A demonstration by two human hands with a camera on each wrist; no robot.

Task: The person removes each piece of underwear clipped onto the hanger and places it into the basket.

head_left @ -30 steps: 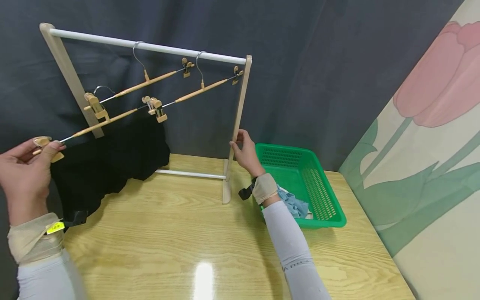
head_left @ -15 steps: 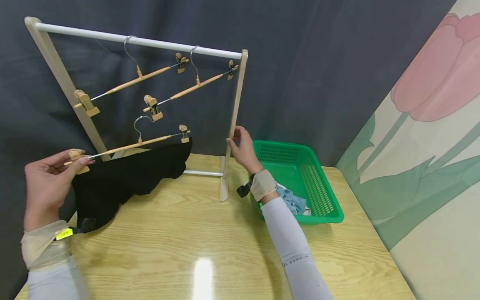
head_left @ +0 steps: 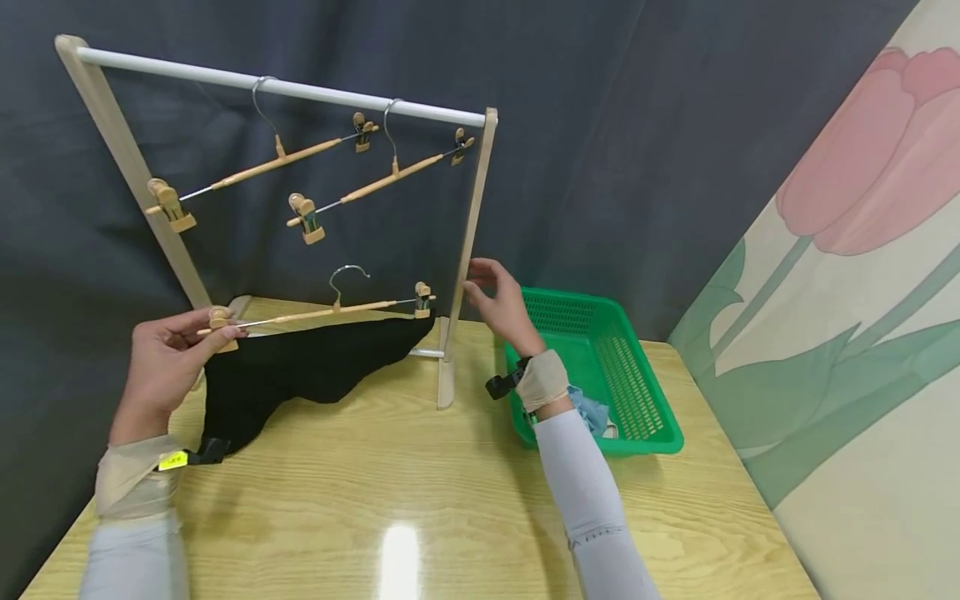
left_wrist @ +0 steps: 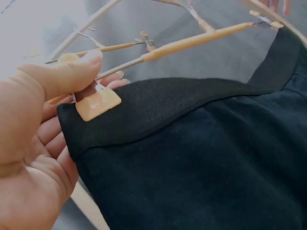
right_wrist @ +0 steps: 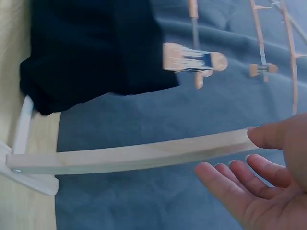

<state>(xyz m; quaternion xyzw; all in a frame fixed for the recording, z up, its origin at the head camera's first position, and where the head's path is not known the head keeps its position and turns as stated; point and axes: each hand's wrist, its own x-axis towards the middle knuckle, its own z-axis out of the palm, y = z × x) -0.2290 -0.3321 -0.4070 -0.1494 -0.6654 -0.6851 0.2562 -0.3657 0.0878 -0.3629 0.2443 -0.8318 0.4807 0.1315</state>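
My left hand (head_left: pixel 161 367) pinches the end clip (left_wrist: pixel 98 104) of a clip hanger (head_left: pixel 307 316) between thumb and fingers. A black garment (head_left: pixel 292 367) hangs from this hanger, its waistband caught in both wooden clips. The hanger's metal hook (head_left: pixel 335 282) is free, below the rack's white top bar (head_left: pixel 202 75). My right hand (head_left: pixel 508 308) is beside the rack's right post (head_left: pixel 472 208), fingers loosely bent and apart. In the right wrist view the thumb lies against or very near the post; contact is unclear.
Two bare clip hangers (head_left: pixel 307 152) (head_left: pixel 397 173) hang from the top bar. Right of the rack stands a green basket (head_left: pixel 663 417) with light blue cloth (head_left: pixel 592 410) inside. A dark curtain (head_left: pixel 600 167) backs the wooden table (head_left: pixel 450 500).
My left hand has carried the hanger and black garment rightward and slightly down, beneath the hanging hangers. The right hand's fingers have loosened from the post and shifted slightly right.
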